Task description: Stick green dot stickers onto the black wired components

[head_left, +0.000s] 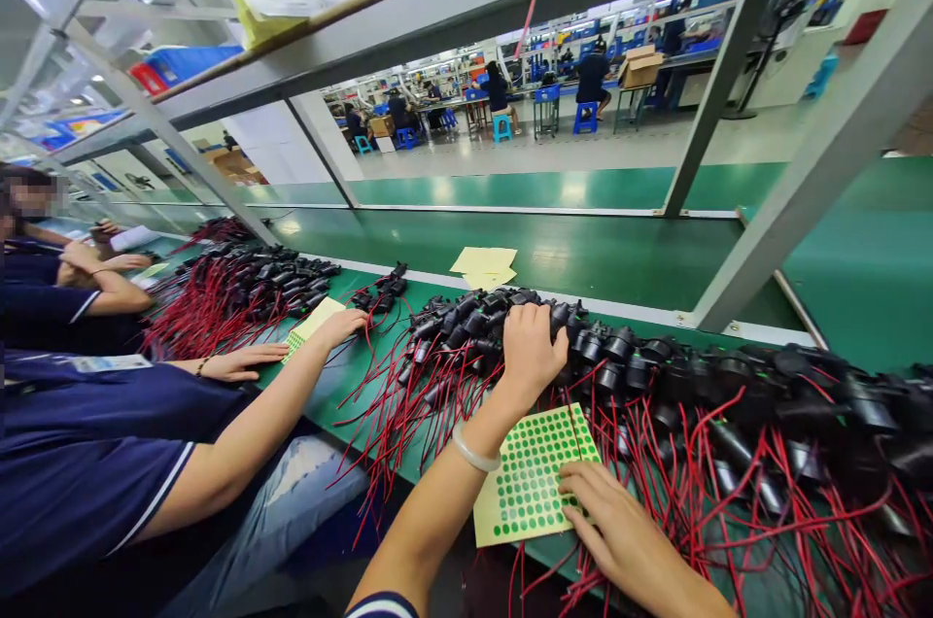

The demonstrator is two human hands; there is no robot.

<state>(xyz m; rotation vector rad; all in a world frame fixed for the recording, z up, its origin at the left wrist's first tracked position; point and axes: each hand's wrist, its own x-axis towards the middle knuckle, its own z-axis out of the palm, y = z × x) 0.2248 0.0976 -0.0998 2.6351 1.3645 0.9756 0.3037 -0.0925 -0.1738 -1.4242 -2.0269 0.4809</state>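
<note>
My left hand [531,352], with a pale bangle on the wrist, rests on a row of black components with red wires [656,375] lying on the green bench; whether its fingers grip one I cannot tell. My right hand [610,523] lies fingers-down on the lower right corner of a yellow sheet of green dot stickers [526,474]. The sheet sits on the red wires at the bench's near edge.
A co-worker in a dark blue shirt sits at my left, one hand [342,324] on another sticker sheet [312,325], beside a second heap of black parts [255,286]. Blank yellow sheets [484,264] lie beyond. Grey frame posts [802,181] rise at right.
</note>
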